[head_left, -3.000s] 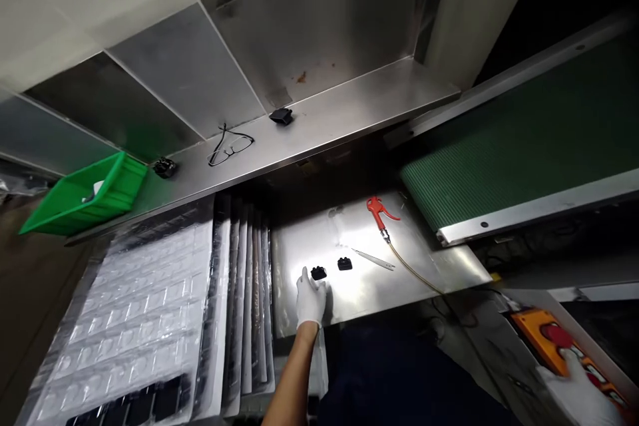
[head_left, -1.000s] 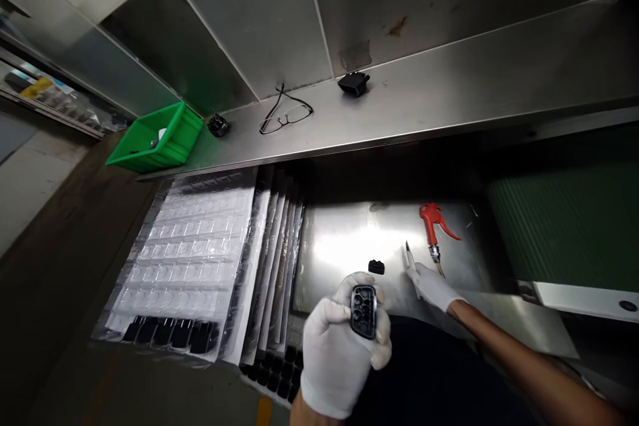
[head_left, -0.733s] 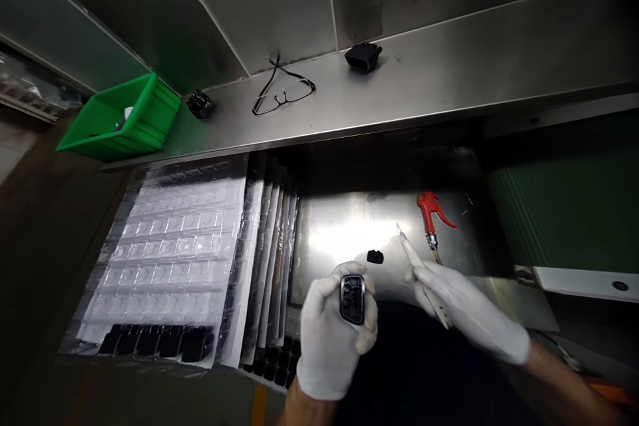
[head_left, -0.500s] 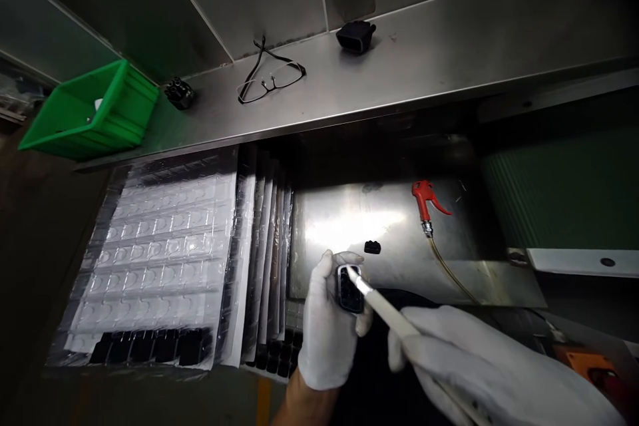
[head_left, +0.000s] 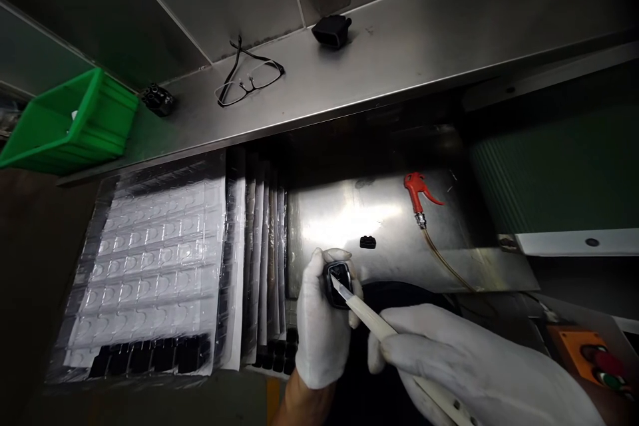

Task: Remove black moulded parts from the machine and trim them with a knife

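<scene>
White gloves cover both my hands. My left hand (head_left: 322,326) is closed around a small black rectangular part (head_left: 339,287) with a rounded, shiny rim, its hollow face turned up. In my right hand (head_left: 444,353) is a craft knife (head_left: 372,319) with a pale handle, its fingers wrapped round the grip. The blade tip lies over the inner left side of the black part; whether it touches is too small to tell. Just beyond my left hand, a small black ridged piece (head_left: 368,241) rests on the metal bench (head_left: 324,203).
Stacked clear plastic trays (head_left: 150,259) stand at the left, black parts in the front row. A red air gun (head_left: 418,192) with a hose lies on the bench. On the shelf (head_left: 294,96) are a green bin (head_left: 94,126), glasses (head_left: 249,83) and black parts. An orange switch box (head_left: 574,346) sits right.
The knife tip has moved from the rim's upper edge down to the inner left side of the black part. The whole view has shifted slightly, so most things appear further left.
</scene>
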`<state>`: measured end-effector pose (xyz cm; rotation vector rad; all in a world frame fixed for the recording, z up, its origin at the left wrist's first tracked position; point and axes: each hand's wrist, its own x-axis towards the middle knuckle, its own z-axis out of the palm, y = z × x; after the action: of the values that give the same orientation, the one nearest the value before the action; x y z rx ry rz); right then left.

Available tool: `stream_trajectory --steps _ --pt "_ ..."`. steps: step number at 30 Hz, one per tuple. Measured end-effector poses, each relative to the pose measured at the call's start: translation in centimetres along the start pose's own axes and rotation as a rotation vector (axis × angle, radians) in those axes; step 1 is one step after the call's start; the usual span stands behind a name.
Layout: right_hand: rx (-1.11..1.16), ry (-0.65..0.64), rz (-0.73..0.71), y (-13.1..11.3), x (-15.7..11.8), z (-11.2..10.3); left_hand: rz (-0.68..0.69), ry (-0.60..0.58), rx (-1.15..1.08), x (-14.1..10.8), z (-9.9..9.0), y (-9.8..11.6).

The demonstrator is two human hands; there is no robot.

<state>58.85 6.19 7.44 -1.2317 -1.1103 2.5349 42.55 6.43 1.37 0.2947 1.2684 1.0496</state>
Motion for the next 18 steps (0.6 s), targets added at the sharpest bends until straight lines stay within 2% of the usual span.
stream_trajectory --steps 4,10,18 --pt "0.027 -0.02 0.045 0.1 -0.2 -0.2 -0.054 -0.006 -0.066 -0.2 0.6 0.0" --pt "0.054 -0.034 0.015 0.9 -0.2 -0.6 -0.063 0.012 -0.105 -0.3 0.8 -0.5" --pt "0.087 -0.063 0.005 1.3 -0.1 -0.6 -0.047 0.031 -0.032 -0.6 0.9 -0.7"
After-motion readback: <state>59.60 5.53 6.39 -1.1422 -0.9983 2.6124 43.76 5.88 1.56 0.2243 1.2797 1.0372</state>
